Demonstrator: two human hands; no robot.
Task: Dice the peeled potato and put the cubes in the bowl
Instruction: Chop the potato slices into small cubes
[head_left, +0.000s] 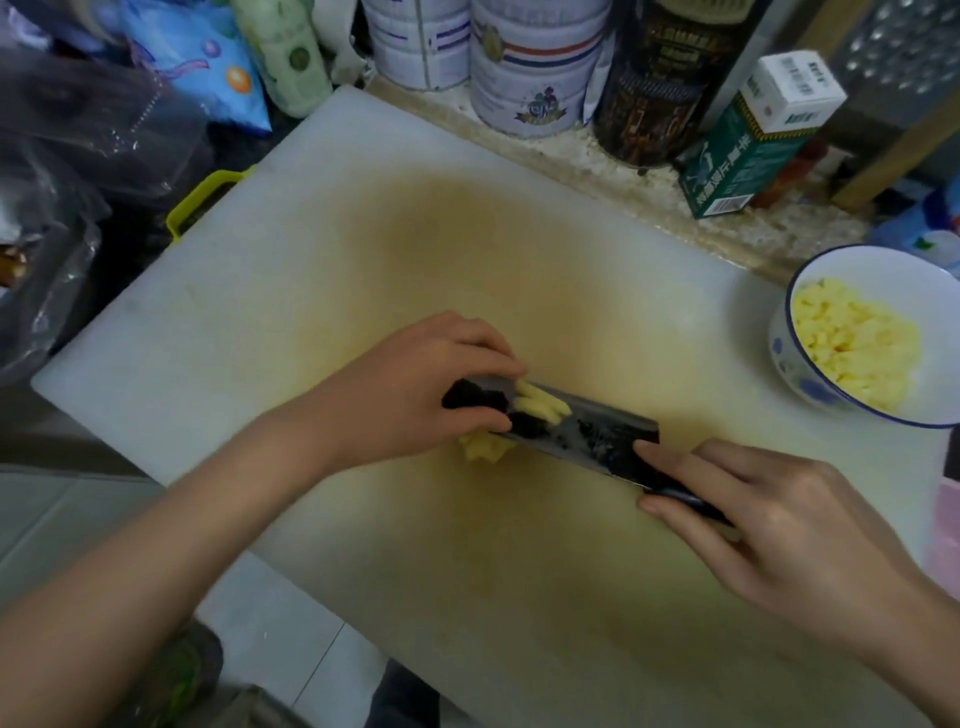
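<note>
White cutting board (311, 291), stained yellow mid-way, on a crowded counter w/ tins (535, 67) and green carton (748, 150) at back. Bowl (883, 275) at board's right edge holds potato cubes (857, 353). L hand (415, 384) curls over tip end of knife (597, 436), cut potato (540, 405) on and under blade. R hand (779, 530) grips the handle.

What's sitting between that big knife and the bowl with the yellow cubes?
Nothing: the head view shows only bare, yellow-stained cutting board between the knife and the bowl.
</note>
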